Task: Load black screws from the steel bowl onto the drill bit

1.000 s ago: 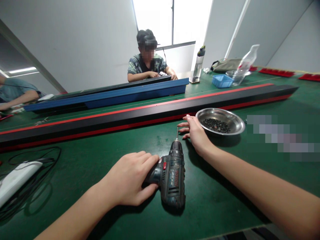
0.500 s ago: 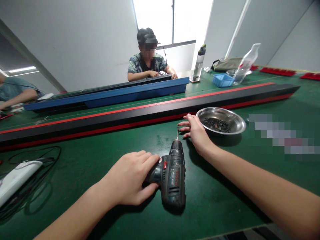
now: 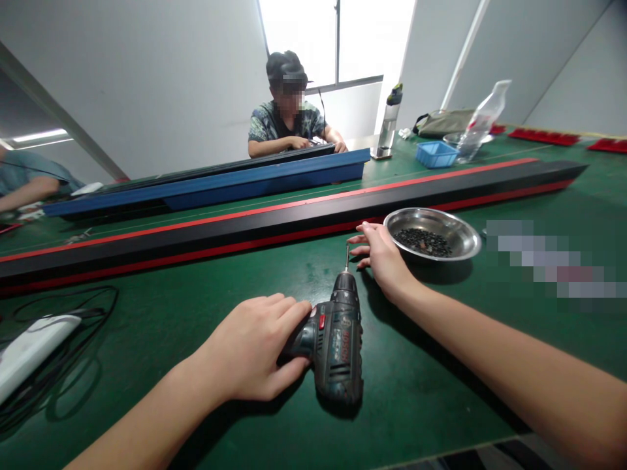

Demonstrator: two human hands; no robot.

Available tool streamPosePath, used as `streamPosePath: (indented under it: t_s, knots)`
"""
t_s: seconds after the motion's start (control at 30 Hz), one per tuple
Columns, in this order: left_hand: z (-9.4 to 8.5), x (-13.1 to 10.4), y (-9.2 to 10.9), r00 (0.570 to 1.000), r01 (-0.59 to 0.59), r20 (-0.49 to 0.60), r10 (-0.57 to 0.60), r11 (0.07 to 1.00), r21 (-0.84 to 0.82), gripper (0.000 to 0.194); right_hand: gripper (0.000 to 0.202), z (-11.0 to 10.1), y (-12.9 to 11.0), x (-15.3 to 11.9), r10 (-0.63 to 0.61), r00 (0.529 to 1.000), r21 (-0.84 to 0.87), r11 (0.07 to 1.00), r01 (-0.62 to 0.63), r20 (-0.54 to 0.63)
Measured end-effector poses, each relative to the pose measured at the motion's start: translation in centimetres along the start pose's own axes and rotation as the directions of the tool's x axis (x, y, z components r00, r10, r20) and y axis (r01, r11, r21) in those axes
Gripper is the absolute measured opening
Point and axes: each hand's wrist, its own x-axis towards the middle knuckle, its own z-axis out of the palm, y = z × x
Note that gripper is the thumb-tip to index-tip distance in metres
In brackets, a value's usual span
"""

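Observation:
A dark power drill point(image 3: 339, 352) lies on its side on the green table, its bit pointing away from me. My left hand point(image 3: 264, 346) is wrapped round the drill's handle. Just right of the bit, my right hand point(image 3: 379, 256) has its fingers apart and holds nothing I can see. Beside that hand stands a metal bowl point(image 3: 460, 236) with many small dark pieces point(image 3: 422, 241) in it. Beyond both hands a long black bar with red edges point(image 3: 274, 225) runs across the table.
Behind the bar are long blue profiles point(image 3: 269, 181), a blue tray point(image 3: 435, 155), a plastic bottle point(image 3: 482, 124) and a drinking bottle point(image 3: 389, 121). A person in a cap point(image 3: 287, 124) sits opposite. At left lie a white device point(image 3: 36, 349) and cables; another person's arm shows beyond.
The view has shifted very slightly. Both hands and the drill keep the same positions relative to each other.

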Motion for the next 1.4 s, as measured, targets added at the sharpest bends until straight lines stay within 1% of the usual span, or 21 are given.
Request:
streamPosePath:
  t_s: [0.1, 0.2, 0.3, 0.4, 0.5, 0.57, 0.63, 0.77, 0.9, 1.0, 1.13, 1.23, 1.33, 1.4]
  knots:
    - [0.0, 0.0, 0.1, 1.0, 0.0, 0.002, 0.0, 1.0, 0.005, 0.039, 0.039, -0.4, 0.0, 0.3, -0.081, 0.995, -0.142, 0.986, 0.089, 0.061]
    - [0.1, 0.0, 0.2, 1.0, -0.002, -0.006, 0.002, 1.0, 0.002, 0.04, 0.045, -0.7, -0.2, 0.4, -0.185, 0.969, -0.307, 0.924, 0.228, 0.163]
    - [0.0, 0.0, 0.1, 1.0, -0.004, -0.007, 0.004, 1.0, -0.006, 0.04, 0.05, -0.9, -0.4, 0.1, -0.241, 0.948, -0.383, 0.872, 0.305, 0.208]
    - [-0.2, 0.0, 0.2, 1.0, 0.006, 0.007, -0.006, 1.0, -0.011, 0.041, 0.048, -0.8, -0.6, -0.1, -0.256, 0.943, -0.416, 0.85, 0.324, 0.21]
    - [-0.2, 0.0, 0.2, 0.999, 0.053, 0.005, -0.053, 0.999, -0.009, 0.044, 0.038, -0.7, -0.5, -0.1, -0.269, 0.948, -0.415, 0.853, 0.317, 0.172]
    - [0.2, 0.0, 0.2, 0.995, 0.1, -0.023, -0.1, 0.995, 0.001, 0.046, 0.035, -0.8, -0.4, 0.1, -0.291, 0.945, -0.42, 0.847, 0.326, 0.146]
    - [0.6, 0.0, 0.1, 0.988, 0.138, -0.073, -0.136, 0.99, 0.017, 0.045, 0.035, -1.0, -0.3, 0.2, -0.305, 0.942, -0.424, 0.842, 0.334, 0.138]
    - [1.4, 0.1, -0.1, 0.973, 0.198, -0.131, -0.189, 0.978, 0.06, 0.042, 0.036, -1.0, -0.3, 0.0, -0.291, 0.944, -0.446, 0.832, 0.331, 0.159]
    - [1.6, 0.2, -0.3, 0.965, 0.221, -0.172, -0.2, 0.969, 0.11, 0.042, 0.034, -0.7, -0.4, -0.5, -0.285, 0.942, -0.468, 0.817, 0.337, 0.179]
    - [1.7, 0.4, -0.4, 0.961, 0.225, -0.194, -0.195, 0.963, 0.147, 0.044, 0.033, -0.6, -0.6, -0.7, -0.313, 0.931, -0.48, 0.798, 0.364, 0.186]
    - [1.7, 0.5, -0.2, 0.956, 0.248, -0.205, -0.211, 0.952, 0.178, 0.041, 0.031, -1.1, -1.8, -1.1, -0.405, 0.892, -0.536, 0.717, 0.446, 0.201]
    - [1.7, 0.5, -0.1, 0.954, 0.256, -0.202, -0.219, 0.95, 0.178, 0.04, 0.033, -1.8, -3.2, -1.6, -0.472, 0.86, -0.623, 0.618, 0.48, 0.194]
    - [1.7, 0.5, -0.1, 0.956, 0.25, -0.199, -0.215, 0.953, 0.172, 0.04, 0.034, -2.7, -4.5, -1.7, -0.514, 0.838, -0.72, 0.51, 0.469, 0.182]
    - [1.7, 0.5, -0.2, 0.957, 0.245, -0.199, -0.21, 0.954, 0.171, 0.039, 0.034, -3.4, -5.2, -1.5, -0.514, 0.841, -0.787, 0.445, 0.427, 0.166]
